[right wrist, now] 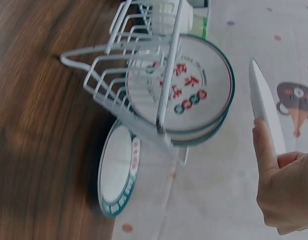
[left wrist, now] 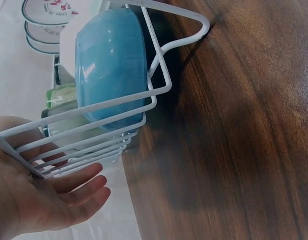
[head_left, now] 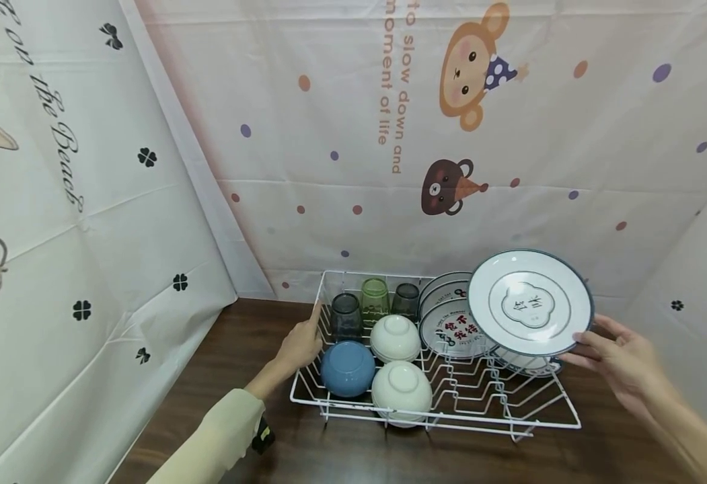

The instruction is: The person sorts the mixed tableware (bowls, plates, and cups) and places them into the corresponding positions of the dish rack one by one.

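My right hand (head_left: pixel 595 346) grips a white plate with a dark rim (head_left: pixel 529 302) by its lower right edge and holds it upright above the right end of a white wire dish rack (head_left: pixel 450 420). In the right wrist view the plate (right wrist: pixel 264 100) shows edge-on, with a finger (right wrist: pixel 264 150) lying along it. My left hand (head_left: pixel 311 329) rests with straight fingers against the rack's left side. The left wrist view shows that hand (left wrist: pixel 68 195) flat on the rack wires (left wrist: pixel 159 95), close to an upturned blue bowl (left wrist: pixel 111 65).
The rack holds a blue bowl (head_left: pixel 347 368), two white bowls (head_left: pixel 401 386), three tumblers (head_left: pixel 375 299) and patterned plates (head_left: pixel 453 326). Another plate (right wrist: pixel 118 170) sits at the rack's right end. The rack stands on a dark wooden table (head_left: pixel 238 343), with printed cloth walls at the left, back and right.
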A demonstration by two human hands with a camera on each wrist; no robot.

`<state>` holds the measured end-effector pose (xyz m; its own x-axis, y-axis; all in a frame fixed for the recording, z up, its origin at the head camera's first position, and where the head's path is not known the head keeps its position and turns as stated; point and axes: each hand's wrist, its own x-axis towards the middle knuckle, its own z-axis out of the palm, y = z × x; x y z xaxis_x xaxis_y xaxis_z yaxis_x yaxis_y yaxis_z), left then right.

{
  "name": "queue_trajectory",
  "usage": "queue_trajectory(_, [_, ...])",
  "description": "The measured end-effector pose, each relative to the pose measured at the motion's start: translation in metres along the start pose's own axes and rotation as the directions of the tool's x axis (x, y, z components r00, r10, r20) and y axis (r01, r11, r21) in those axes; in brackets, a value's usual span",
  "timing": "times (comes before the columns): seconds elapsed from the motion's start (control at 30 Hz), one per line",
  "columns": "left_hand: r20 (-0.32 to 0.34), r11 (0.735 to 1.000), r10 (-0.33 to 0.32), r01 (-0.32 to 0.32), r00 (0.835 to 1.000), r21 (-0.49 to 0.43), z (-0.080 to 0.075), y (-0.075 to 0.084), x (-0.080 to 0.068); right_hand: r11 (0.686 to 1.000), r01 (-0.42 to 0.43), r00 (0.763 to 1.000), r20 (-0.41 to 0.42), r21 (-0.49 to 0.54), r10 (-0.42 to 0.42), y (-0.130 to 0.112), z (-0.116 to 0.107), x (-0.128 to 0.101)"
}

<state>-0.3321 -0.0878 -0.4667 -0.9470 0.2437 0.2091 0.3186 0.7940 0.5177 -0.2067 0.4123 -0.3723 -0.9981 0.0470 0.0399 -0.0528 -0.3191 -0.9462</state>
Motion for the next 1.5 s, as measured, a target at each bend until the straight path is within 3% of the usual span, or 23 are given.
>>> queue_trajectory(0.2, [0.000,1.000,-0.001,0.001,1.000,-0.011,0.002,0.001,0.000,0.989,0.007,0.998,-0.067,-0.146,-0.017,0.009,0.026,0.003])
queue_trajectory(0.33, [0.008,0.999,-0.020,0.020,1.000,-0.026,0.003,0.000,-0.001,0.968,0.046,0.993,-0.098,-0.248,-0.072,0.012,0.044,0.004])
queue_trajectory(0.6, [-0.064,1.000,0.011,-0.012,0.998,-0.013,0.002,-0.002,0.002,0.918,0.229,0.967,-0.030,-0.323,-0.252,0.018,0.073,0.003])
queue_trajectory(0.67, [-0.096,0.999,0.029,-0.027,0.995,0.020,0.001,-0.001,0.002,0.894,0.272,0.957,0.003,-0.356,-0.290,0.019,0.078,0.002])
queue_trajectory(0.8, [-0.153,0.977,0.097,-0.065,0.983,0.203,0.000,0.001,0.002,0.854,0.328,0.940,0.051,-0.405,-0.337,0.021,0.087,0.000])
queue_trajectory(0.87, [-0.176,0.954,0.148,-0.094,0.973,0.283,0.000,0.003,0.003,0.843,0.337,0.937,0.062,-0.419,-0.344,0.021,0.090,-0.001])
queue_trajectory(0.97, [-0.211,0.939,0.217,-0.144,0.953,0.313,-0.005,0.010,0.001,0.842,0.336,0.938,0.065,-0.421,-0.342,0.022,0.092,-0.006])
queue_trajectory(1.07, [-0.251,0.948,0.281,-0.226,0.926,0.224,-0.017,0.027,-0.004,0.856,0.328,0.942,0.065,-0.400,-0.331,0.024,0.093,-0.008])
queue_trajectory(1.13, [-0.249,0.948,0.317,-0.304,0.915,0.093,-0.028,0.045,-0.011,0.871,0.318,0.946,0.069,-0.373,-0.316,0.026,0.094,-0.008])
queue_trajectory(1.2, [-0.211,0.921,0.356,-0.381,0.910,-0.089,-0.039,0.066,-0.018,0.880,0.307,0.951,0.075,-0.363,-0.301,0.027,0.097,-0.008])
queue_trajectory(1.27, [-0.146,0.868,0.394,-0.419,0.908,-0.265,-0.048,0.084,-0.026,0.876,0.291,0.956,0.084,-0.383,-0.281,0.028,0.101,-0.007])
queue_trajectory(1.37, [-0.061,0.801,0.416,-0.398,0.907,-0.447,-0.054,0.102,-0.035,0.865,0.268,0.963,0.092,-0.424,-0.253,0.031,0.109,-0.005])
queue_trajectory(1.5, [-0.052,0.775,0.390,-0.358,0.919,-0.521,-0.051,0.108,-0.037,0.866,0.249,0.969,0.106,-0.433,-0.225,0.035,0.115,-0.003])
